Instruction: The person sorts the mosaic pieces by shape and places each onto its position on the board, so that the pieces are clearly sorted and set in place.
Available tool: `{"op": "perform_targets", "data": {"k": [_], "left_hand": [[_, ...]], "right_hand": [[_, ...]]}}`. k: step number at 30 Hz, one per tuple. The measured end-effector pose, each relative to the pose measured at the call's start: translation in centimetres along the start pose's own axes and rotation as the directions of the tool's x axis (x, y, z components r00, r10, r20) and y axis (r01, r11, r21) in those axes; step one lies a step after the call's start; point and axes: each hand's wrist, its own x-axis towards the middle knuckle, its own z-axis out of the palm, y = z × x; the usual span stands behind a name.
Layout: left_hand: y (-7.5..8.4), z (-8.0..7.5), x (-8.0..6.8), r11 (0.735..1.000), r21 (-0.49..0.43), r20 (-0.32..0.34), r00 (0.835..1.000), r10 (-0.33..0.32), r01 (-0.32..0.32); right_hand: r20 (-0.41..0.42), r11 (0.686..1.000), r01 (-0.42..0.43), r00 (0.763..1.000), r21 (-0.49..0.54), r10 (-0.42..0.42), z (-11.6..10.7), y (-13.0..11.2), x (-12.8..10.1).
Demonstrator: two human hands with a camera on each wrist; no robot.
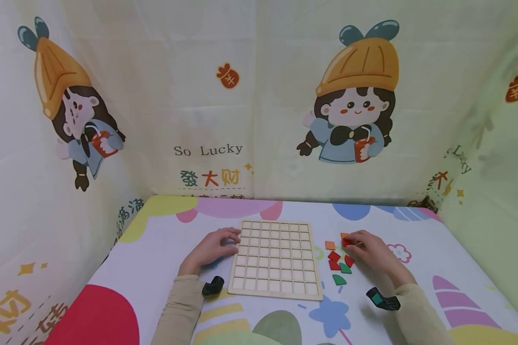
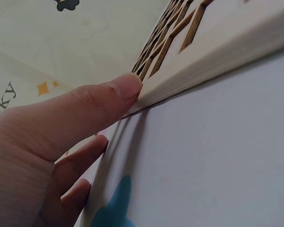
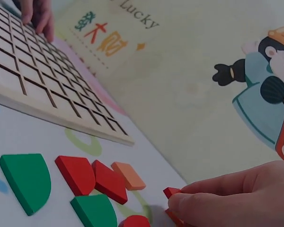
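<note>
A square wooden grid board [image 1: 274, 258] lies on the table, its cells bare. My left hand [image 1: 216, 247] rests against the board's left edge; in the left wrist view the thumb [image 2: 125, 87] touches the side of the rim and the other fingers lie loosely behind. To the right of the board, my right hand [image 1: 371, 249] pinches a small red tile [image 3: 170, 192] between thumb and fingertips, which partly hide it. An orange tile [image 1: 345, 235] shows right at those fingertips. Beside them lie red tiles [image 3: 76, 174], green quarter-round tiles [image 3: 26, 182] and an orange square tile [image 1: 330, 245].
A colourfully printed cloth [image 1: 285, 318] covers the table. Printed fabric walls [image 1: 276, 120] stand around the back and both sides. Each wrist carries a small black camera, one on the left [image 1: 213, 286] and one on the right [image 1: 383, 300].
</note>
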Motion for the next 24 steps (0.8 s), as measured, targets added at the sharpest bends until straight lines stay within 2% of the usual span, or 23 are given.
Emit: {"op": "perform_targets", "data": {"k": [6,11,24], "left_hand": [[0.2,-0.1,0.0,1.000,0.002,0.002,1.000,-0.008,0.008],[0.2,-0.1,0.0,1.000,0.008,0.003,1.000,-0.012,0.012],[0.3,0.0,0.1,0.999,0.016,0.005,1.000,-0.030,0.030]], "right_hand": [[-0.048,1.000,0.023,0.999,0.018,-0.023,0.0,-1.7,0.8],[-0.068,0.996,0.087,0.994,0.021,-0.085,0.4,-3.3,1.7],[-0.148,0.986,0.144,0.980,0.086,-0.131,3.1,-6.4,4.4]]}}
